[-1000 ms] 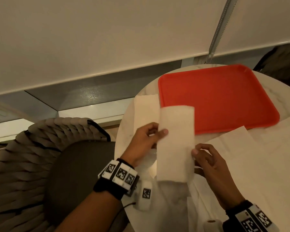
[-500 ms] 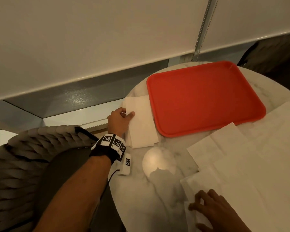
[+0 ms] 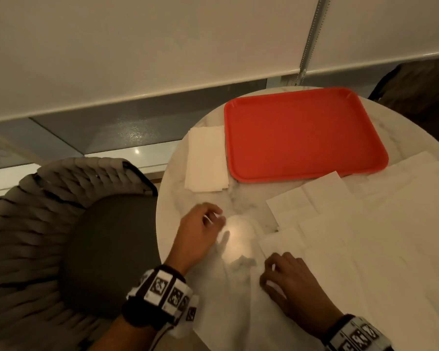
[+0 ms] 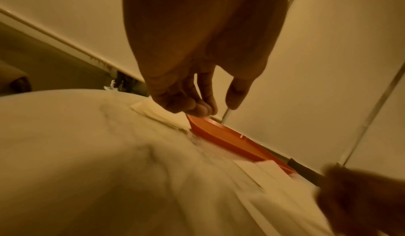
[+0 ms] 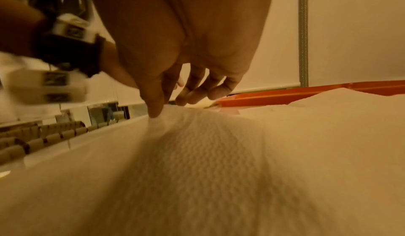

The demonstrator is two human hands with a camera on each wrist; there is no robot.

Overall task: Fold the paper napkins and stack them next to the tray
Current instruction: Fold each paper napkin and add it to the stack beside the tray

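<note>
A red tray (image 3: 302, 133) lies at the back of the round marble table (image 3: 178, 198). Folded white napkins (image 3: 205, 158) are stacked on the table against the tray's left edge, also seen from the left wrist (image 4: 153, 113) beside the tray (image 4: 230, 139). Several unfolded napkins (image 3: 365, 224) overlap to the right. My left hand (image 3: 217, 219) hovers over bare marble, fingers loosely curled, holding nothing (image 4: 217, 108). My right hand (image 3: 269, 272) rests on the nearest flat napkin (image 3: 228, 320); its thumb (image 5: 155, 113) touches that napkin (image 5: 219, 170) near an edge, the fingers curled just above.
A woven chair (image 3: 48, 224) with a dark seat stands close to the table's left edge. A wall with a roller blind (image 3: 162, 46) runs behind the table. The nearest napkin overhangs the table's front edge.
My left hand laid the folded napkin on the stack beside the tray, let go and drew back toward me. My right hand settled on the nearest loose napkin.
</note>
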